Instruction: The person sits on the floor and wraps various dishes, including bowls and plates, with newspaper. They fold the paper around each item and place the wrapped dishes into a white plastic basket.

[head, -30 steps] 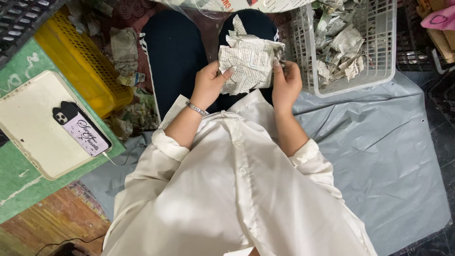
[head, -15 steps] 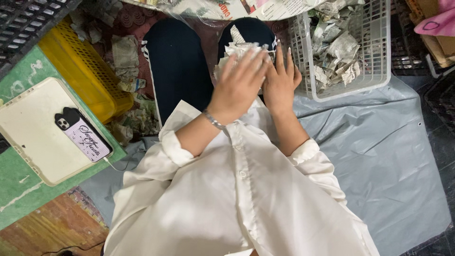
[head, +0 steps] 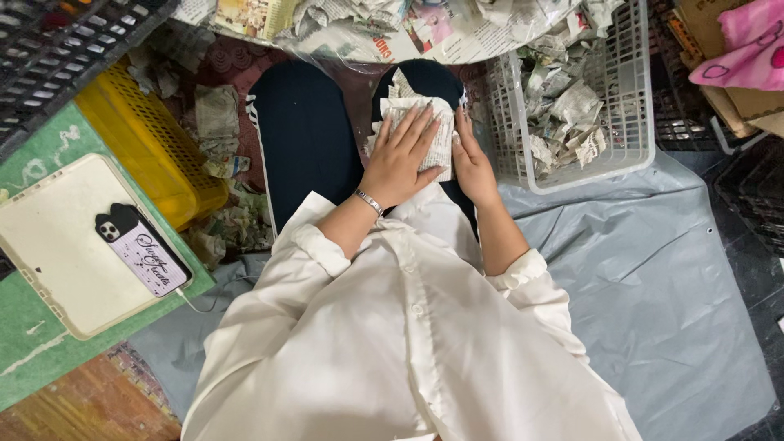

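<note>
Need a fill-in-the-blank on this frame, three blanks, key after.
1. The left hand lies flat on a piece of crumpled ____.
2. The white basket holding paper scraps stands on the person's ____ side.
3. The phone rests on a cream ____.
Missing words: newspaper; right; tablet.

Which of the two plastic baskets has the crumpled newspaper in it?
The white basket beside the right hand holds crumpled newspaper; the yellow basket on the other side shows none inside.
</note>
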